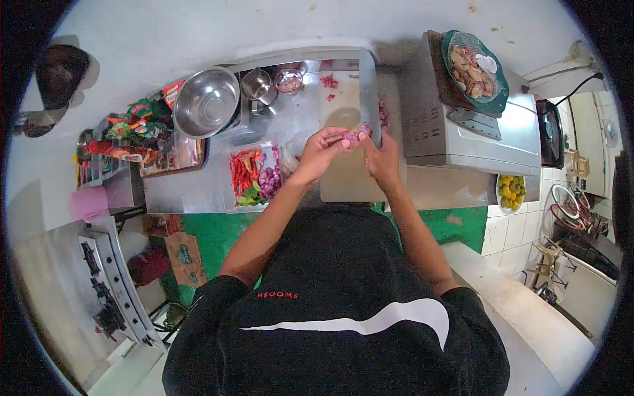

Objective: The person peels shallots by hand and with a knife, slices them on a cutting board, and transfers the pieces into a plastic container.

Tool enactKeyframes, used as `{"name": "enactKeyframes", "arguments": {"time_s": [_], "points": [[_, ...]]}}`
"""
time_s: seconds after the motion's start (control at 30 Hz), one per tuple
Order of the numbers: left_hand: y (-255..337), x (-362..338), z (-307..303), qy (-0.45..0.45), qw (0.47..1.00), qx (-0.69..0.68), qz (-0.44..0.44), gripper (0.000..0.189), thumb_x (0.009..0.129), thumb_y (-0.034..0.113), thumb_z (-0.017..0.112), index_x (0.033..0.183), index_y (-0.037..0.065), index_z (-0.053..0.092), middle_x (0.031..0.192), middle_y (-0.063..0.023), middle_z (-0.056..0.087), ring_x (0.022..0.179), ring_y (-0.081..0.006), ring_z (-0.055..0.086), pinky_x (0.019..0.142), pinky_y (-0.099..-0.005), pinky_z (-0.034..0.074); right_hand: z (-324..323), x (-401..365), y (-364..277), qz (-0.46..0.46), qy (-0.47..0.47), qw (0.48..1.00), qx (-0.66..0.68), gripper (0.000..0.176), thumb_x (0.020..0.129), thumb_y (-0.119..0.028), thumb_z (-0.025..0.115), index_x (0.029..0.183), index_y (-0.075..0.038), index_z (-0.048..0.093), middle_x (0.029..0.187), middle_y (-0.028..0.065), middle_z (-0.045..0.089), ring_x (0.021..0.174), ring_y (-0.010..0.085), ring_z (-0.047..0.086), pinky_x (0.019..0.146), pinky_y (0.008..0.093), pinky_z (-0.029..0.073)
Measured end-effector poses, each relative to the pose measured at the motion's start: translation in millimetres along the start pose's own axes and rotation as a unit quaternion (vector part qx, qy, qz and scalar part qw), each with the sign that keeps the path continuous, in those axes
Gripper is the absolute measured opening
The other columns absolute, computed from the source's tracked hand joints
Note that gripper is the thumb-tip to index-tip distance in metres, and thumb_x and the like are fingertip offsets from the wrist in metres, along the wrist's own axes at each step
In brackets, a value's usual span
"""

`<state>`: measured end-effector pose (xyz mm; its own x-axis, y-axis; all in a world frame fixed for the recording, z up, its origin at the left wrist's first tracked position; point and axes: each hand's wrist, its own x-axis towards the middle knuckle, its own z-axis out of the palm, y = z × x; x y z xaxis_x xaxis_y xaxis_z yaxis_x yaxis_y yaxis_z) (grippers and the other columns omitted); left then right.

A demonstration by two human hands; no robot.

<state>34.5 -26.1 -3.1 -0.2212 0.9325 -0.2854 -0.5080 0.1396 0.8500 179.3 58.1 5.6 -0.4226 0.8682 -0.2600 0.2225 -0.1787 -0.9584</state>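
Observation:
My left hand (323,153) is closed, pinching purple-red shallots (355,136) over the cutting board (340,188). Close beside it on the right is my right hand (383,162), its thumb up near the shallots and its fingers curled. What those fingers hold, if anything, is too small to make out. Red chopped pieces (329,81) lie at the far end of the board. More purple pieces (384,112) lie just beyond my right hand. To the left, a white tray (232,204) holds red chilies (244,173), small shallots (269,181) and green leaves (251,195).
A large steel bowl (207,102), a steel cup (256,84) and a small bowl (288,81) stand at the back left. On the right, a grey metal box (469,142) carries a green plate of food (500,92). A bowl of limes (511,193) is near its front corner.

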Motion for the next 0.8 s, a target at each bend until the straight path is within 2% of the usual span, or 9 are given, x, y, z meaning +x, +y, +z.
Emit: {"name": "enactKeyframes", "arguments": {"time_s": [0.1, 0.17, 0.3, 0.37, 0.4, 0.47, 0.57, 0.7, 0.8], "points": [[1, -3, -7, -0.02, 0.999, 0.024, -0.014, 0.037, 0.091, 0.009, 0.062, 0.125, 0.001, 0.051, 0.112, -0.0092, 0.065, 0.1, -0.013, 0.06, 0.089, -0.0261, 0.047, -8, 2, -16, 0.001, -0.027, 1.0, 0.012, 0.017, 0.091, -0.015, 0.061, 0.092, 0.002, 0.066, 0.079, 0.0015, 0.066, 0.072, 0.009, 0.058, 0.065, 0.0265, 0.046], [3, -5, -9, -0.037, 0.999, 0.018, -0.021, 0.038, 0.091, 0.011, 0.062, 0.126, 0.002, 0.05, 0.112, -0.0083, 0.066, 0.1, -0.0121, 0.059, 0.09, -0.0258, 0.046, -11, 7, -20, -0.019, -0.03, 0.998, -0.054, 0.019, 0.092, -0.014, 0.06, 0.095, 0.003, 0.067, 0.086, 0.0057, 0.07, 0.078, 0.0108, 0.061, 0.071, 0.0275, 0.048], [5, -8, -13, -0.025, 0.998, 0.046, -0.023, 0.031, 0.092, 0.012, 0.06, 0.121, 0.001, 0.053, 0.109, -0.008, 0.067, 0.096, -0.0097, 0.059, 0.084, -0.026, 0.046, -9, 29, -20, -0.043, -0.05, 0.996, -0.066, 0.02, 0.091, -0.017, 0.061, 0.094, 0.002, 0.068, 0.088, 0.01, 0.071, 0.079, 0.0141, 0.063, 0.073, 0.0298, 0.049], [2, -8, -20, -0.021, 0.998, 0.056, -0.016, 0.029, 0.092, 0.012, 0.06, 0.119, 0.001, 0.053, 0.109, -0.0076, 0.067, 0.095, -0.0093, 0.059, 0.081, -0.0252, 0.046, -3, 49, -9, -0.129, -0.051, 0.983, -0.124, 0.028, 0.089, -0.027, 0.065, 0.094, 0.001, 0.066, 0.083, 0.0149, 0.07, 0.074, 0.0225, 0.065, 0.072, 0.0347, 0.05], [0, -9, -23, -0.016, 0.998, 0.054, -0.024, 0.028, 0.092, 0.013, 0.061, 0.117, 0.002, 0.054, 0.11, -0.0062, 0.067, 0.094, -0.0081, 0.058, 0.079, -0.0233, 0.044, 1, 59, -7, -0.132, -0.055, 0.982, -0.125, 0.028, 0.089, -0.027, 0.065, 0.094, 0.001, 0.066, 0.083, 0.0149, 0.07, 0.074, 0.0225, 0.065, 0.072, 0.0347, 0.05], [0, -10, -26, -0.011, 0.998, 0.05, -0.029, 0.027, 0.092, 0.014, 0.061, 0.116, 0.004, 0.054, 0.11, -0.0049, 0.066, 0.093, -0.0069, 0.057, 0.077, -0.0215, 0.043, 10, 81, -2, -0.127, -0.021, 0.941, -0.313, 0.037, 0.085, -0.036, 0.068, 0.095, 0.0, 0.065, 0.076, 0.0191, 0.066, 0.073, 0.0333, 0.065, 0.071, 0.0416, 0.05], [1, -14, -31, 0.024, 0.997, 0.066, -0.033, 0.027, 0.091, 0.013, 0.061, 0.115, 0.004, 0.055, 0.108, -0.0043, 0.066, 0.09, -0.0068, 0.057, 0.075, -0.0209, 0.043, 28, 120, 20, -0.193, 0.038, 0.895, -0.4, 0.04, 0.082, -0.038, 0.069, 0.095, -0.001, 0.063, 0.075, 0.0212, 0.064, 0.076, 0.0402, 0.063, 0.07, 0.0462, 0.048], [-5, -19, -40, 0.051, 0.996, 0.077, -0.005, 0.025, 0.091, 0.011, 0.061, 0.114, 0.004, 0.056, 0.105, -0.0031, 0.066, 0.086, -0.0064, 0.057, 0.072, -0.0202, 0.044, 49, 140, 25, -0.222, 0.055, 0.903, -0.363, 0.036, 0.084, -0.036, 0.067, 0.093, -0.001, 0.063, 0.081, 0.0226, 0.065, 0.079, 0.0412, 0.063, 0.07, 0.0476, 0.048], [-2, -26, -45, 0.064, 0.995, 0.074, 0.007, 0.024, 0.091, 0.012, 0.062, 0.113, 0.004, 0.056, 0.102, -0.0026, 0.065, 0.084, -0.0064, 0.057, 0.071, -0.0201, 0.044, 58, 152, 44, -0.162, 0.044, 0.932, -0.323, 0.039, 0.082, -0.036, 0.068, 0.089, 0.001, 0.064, 0.081, 0.0242, 0.064, 0.078, 0.0426, 0.063, 0.068, 0.0488, 0.047]]}}
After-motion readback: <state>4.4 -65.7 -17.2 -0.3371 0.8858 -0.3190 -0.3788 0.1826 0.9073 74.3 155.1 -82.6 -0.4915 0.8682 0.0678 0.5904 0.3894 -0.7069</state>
